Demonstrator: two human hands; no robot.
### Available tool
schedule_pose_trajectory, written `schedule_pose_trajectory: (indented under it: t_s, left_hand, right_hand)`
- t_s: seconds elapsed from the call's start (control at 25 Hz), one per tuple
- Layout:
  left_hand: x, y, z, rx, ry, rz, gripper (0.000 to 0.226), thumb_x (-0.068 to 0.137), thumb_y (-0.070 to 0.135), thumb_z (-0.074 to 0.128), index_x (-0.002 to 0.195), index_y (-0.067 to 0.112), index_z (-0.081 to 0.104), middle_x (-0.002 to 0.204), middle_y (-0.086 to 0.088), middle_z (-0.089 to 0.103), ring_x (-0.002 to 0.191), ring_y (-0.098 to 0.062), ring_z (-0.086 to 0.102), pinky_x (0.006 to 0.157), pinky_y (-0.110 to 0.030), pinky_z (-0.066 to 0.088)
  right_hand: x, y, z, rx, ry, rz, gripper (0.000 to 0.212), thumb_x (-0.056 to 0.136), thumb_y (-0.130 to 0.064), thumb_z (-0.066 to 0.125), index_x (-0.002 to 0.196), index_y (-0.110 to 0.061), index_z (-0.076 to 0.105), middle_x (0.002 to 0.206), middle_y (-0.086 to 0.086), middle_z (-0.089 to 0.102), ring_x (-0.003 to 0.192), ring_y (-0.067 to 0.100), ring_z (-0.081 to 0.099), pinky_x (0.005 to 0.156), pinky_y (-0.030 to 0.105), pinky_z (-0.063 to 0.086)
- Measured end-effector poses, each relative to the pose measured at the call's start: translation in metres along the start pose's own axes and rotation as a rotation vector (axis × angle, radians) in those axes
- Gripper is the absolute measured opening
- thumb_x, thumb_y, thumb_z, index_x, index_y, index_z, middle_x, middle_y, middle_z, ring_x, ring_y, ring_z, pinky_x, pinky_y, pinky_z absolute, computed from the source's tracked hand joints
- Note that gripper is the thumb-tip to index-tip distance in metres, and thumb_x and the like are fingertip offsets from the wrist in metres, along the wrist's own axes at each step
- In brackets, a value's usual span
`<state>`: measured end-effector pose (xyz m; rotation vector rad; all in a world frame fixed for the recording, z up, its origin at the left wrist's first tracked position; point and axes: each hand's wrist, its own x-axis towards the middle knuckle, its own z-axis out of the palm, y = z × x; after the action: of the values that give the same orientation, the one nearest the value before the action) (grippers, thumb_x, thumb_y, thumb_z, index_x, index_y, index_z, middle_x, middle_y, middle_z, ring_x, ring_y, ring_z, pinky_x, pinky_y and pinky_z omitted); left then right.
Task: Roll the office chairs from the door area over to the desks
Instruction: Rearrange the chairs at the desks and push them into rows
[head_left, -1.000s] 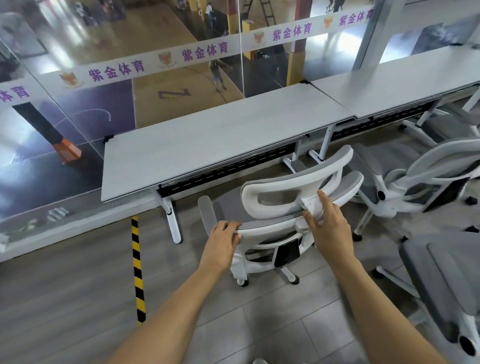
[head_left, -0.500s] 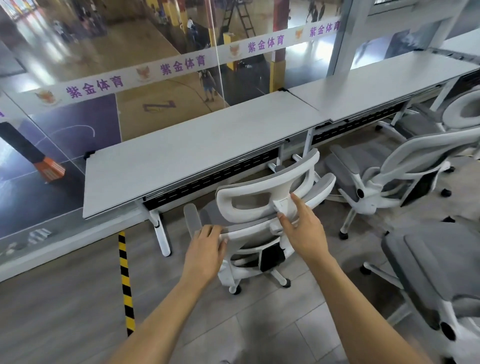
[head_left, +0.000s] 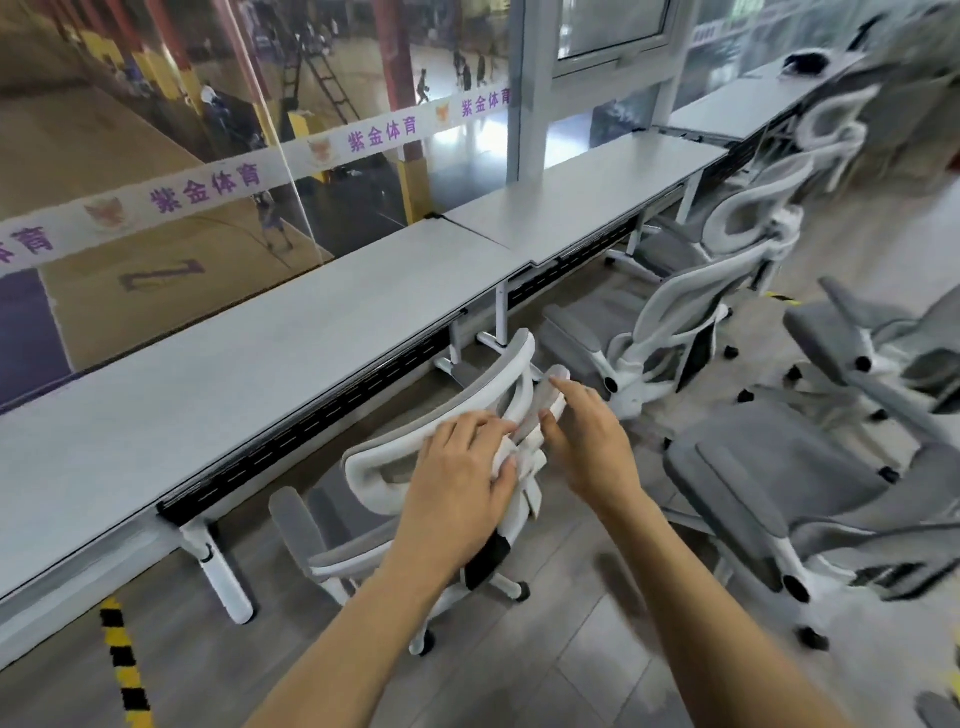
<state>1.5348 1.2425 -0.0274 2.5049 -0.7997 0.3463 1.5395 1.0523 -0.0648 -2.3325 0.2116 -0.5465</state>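
Note:
A white-framed grey mesh office chair (head_left: 363, 467) stands in front of the long grey desk (head_left: 260, 353), its seat facing the desk and partly under the desk's edge. My left hand (head_left: 462, 478) lies over the middle of the chair's back, fingers and thumb gripping the white frame. Just to its right, my right hand (head_left: 587, 441) has straight fingers touching the chair's upper back piece. Both forearms hide the lower backrest.
A second chair (head_left: 670, 312) and a third chair (head_left: 748, 218) stand at the desks further right. Several more grey chairs (head_left: 779, 493) crowd the floor at right. Yellow-black floor tape (head_left: 122, 665) runs at lower left. A glass wall (head_left: 208, 130) backs the desks.
My left hand slid from the backrest's left edge to its middle, beside my right hand. The view swung right, showing more chairs and desks.

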Motion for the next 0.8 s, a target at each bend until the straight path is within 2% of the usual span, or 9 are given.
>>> schedule_pose_trajectory:
  t_s: [0.12,0.2,0.28,0.32,0.44,0.56,0.8]
  left_hand:
    - [0.023,0.013,0.018,-0.061,-0.019,0.093,0.035,0.092,0.037,0.043,0.12,0.023,0.058,0.125,0.002,0.056,0.115,-0.019,0.051,0.1,-0.037,0.042]
    - [0.034,0.024,0.034,-0.105,-0.055,0.128,0.038,0.091,0.039,0.042,0.121,0.023,0.058,0.126,0.001,0.056,0.116,-0.02,0.05,0.101,-0.037,0.042]
    - [0.045,0.035,0.049,-0.133,-0.092,0.157,0.037,0.091,0.04,0.042,0.12,0.024,0.057,0.127,0.002,0.055,0.118,-0.02,0.049,0.102,-0.038,0.042]
    - [0.051,0.038,0.056,-0.139,-0.102,0.17,0.036,0.09,0.04,0.042,0.119,0.024,0.057,0.127,0.002,0.054,0.119,-0.021,0.049,0.102,-0.038,0.042]
    - [0.08,0.047,0.078,-0.14,-0.124,0.187,0.033,0.091,0.037,0.048,0.12,0.025,0.056,0.127,0.003,0.054,0.119,-0.02,0.049,0.103,-0.038,0.043]
    - [0.117,0.056,0.108,-0.122,-0.141,0.184,0.031,0.093,0.037,0.049,0.122,0.028,0.053,0.126,0.006,0.051,0.118,-0.017,0.047,0.103,-0.037,0.042]
    - [0.227,0.089,0.19,-0.089,-0.16,0.109,0.032,0.094,0.037,0.048,0.124,0.027,0.055,0.128,0.007,0.051,0.119,-0.016,0.045,0.102,-0.033,0.04]
  right_hand:
    - [0.004,0.012,-0.017,-0.044,0.076,0.049,0.043,0.094,-0.03,0.063,0.136,-0.027,0.054,0.128,-0.002,0.061,0.102,0.002,0.054,0.087,0.015,0.04]
    - [0.005,0.027,-0.031,-0.073,0.108,0.093,0.044,0.095,-0.031,0.062,0.137,-0.026,0.054,0.129,-0.001,0.06,0.11,0.011,0.056,0.09,0.02,0.041]
    - [0.006,0.041,-0.046,-0.1,0.134,0.136,0.043,0.095,-0.031,0.061,0.138,-0.027,0.054,0.128,0.0,0.06,0.11,0.019,0.059,0.092,0.032,0.047]
    - [0.009,0.048,-0.053,-0.113,0.151,0.151,0.043,0.096,-0.031,0.061,0.137,-0.026,0.054,0.127,0.0,0.06,0.109,0.02,0.06,0.092,0.034,0.048]
    - [0.025,0.075,-0.067,-0.129,0.182,0.198,0.041,0.096,-0.03,0.062,0.136,-0.027,0.054,0.127,0.0,0.06,0.106,0.018,0.059,0.09,0.03,0.046]
    - [0.055,0.11,-0.078,-0.135,0.183,0.23,0.042,0.096,-0.033,0.06,0.137,-0.03,0.051,0.131,-0.001,0.057,0.113,0.019,0.057,0.095,0.035,0.048]
    - [0.159,0.209,-0.114,-0.095,0.147,0.245,0.041,0.097,-0.03,0.059,0.138,-0.027,0.053,0.131,-0.007,0.055,0.109,0.011,0.056,0.088,0.023,0.04]
